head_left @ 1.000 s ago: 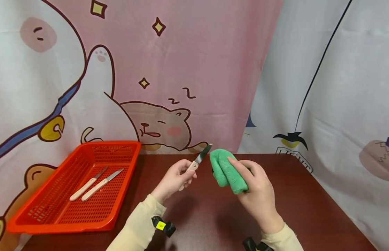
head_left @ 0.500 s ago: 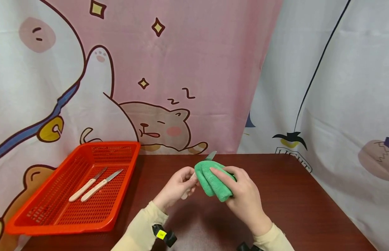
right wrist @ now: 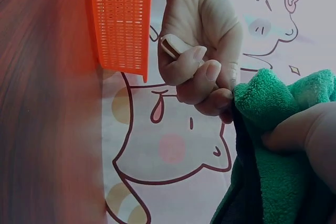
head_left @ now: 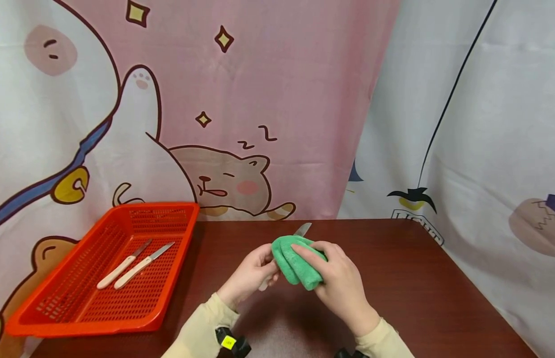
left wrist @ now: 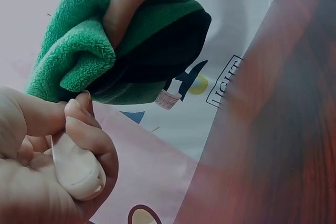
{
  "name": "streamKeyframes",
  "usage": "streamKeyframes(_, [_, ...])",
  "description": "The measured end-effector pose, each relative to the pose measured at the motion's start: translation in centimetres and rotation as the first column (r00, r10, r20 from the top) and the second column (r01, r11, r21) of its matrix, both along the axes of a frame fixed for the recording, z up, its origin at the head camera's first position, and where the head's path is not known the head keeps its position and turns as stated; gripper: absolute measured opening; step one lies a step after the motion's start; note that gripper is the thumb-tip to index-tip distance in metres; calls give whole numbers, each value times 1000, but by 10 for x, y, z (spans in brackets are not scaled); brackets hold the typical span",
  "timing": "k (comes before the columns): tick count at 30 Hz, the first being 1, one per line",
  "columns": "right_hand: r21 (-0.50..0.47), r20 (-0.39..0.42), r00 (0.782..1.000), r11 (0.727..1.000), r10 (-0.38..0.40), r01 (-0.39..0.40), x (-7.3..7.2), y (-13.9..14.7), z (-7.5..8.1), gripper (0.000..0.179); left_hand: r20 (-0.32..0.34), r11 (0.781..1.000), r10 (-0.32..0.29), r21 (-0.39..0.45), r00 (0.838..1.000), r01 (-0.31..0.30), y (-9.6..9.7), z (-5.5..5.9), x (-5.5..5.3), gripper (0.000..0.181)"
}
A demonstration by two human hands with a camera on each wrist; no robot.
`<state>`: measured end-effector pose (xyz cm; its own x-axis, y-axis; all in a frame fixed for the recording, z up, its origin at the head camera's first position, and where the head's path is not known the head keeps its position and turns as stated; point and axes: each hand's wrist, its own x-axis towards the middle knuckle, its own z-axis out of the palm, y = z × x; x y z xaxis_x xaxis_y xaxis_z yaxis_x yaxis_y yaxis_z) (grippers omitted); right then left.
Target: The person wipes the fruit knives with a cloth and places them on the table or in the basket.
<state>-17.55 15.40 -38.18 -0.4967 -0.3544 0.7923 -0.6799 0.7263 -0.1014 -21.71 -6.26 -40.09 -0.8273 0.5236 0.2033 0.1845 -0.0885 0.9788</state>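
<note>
My left hand (head_left: pixel 249 274) grips a small knife by its pale handle (left wrist: pixel 77 169), fingers curled round it. The knife's blade tip (head_left: pixel 303 229) sticks out beyond a folded green cloth (head_left: pixel 296 261), which hides the rest of the blade. My right hand (head_left: pixel 342 283) holds that cloth wrapped over the blade, its thumb and fingers pressing from either side. Fluffy green pile and a dark underside of the cloth show in the left wrist view. Both hands are close together above the table, with the cloth right at the left fingertips.
An orange-red plastic basket (head_left: pixel 158 318) stands at the left of the dark brown table (head_left: pixel 416 293). Two pale-handled knives, a left one (head_left: pixel 123 264) and a right one (head_left: pixel 144 266), lie inside it. A printed cartoon curtain (head_left: pixel 295 99) hangs behind the table.
The right hand has brought the green cloth leftward from beside the knife onto its blade, covering most of it. Both hands have since shifted slightly down.
</note>
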Motion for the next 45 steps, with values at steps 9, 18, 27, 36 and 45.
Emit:
streamKeyframes(9, [-15, 8, 1000, 1000, -25, 25, -4, 2, 1, 76, -37, 1000, -1, -8, 999, 1, -1, -1, 1, 12])
streamKeyframes(18, [-21, -17, 995, 995, -98, 97, -9, 12, 5, 85, -38, 999, 7, -32, 999, -8, -4, 2, 2, 9])
streamKeyframes(27, [-60, -23, 988, 986, -156, 154, -13, 28, 14, 82, -48, 998, 14, -59, 999, -17, -6, 3, 2, 10])
streamKeyframes(36, [-95, -38, 978, 975, -204, 200, -11, 42, 20, 78, -15, 999, 27, -47, 1000, -27, -9, 1, 1, 9])
streamKeyframes(45, [-60, -81, 988, 990, -132, 128, -3, 33, 20, 88, -36, 997, 64, -49, 997, -66, -12, 2, 0, 12])
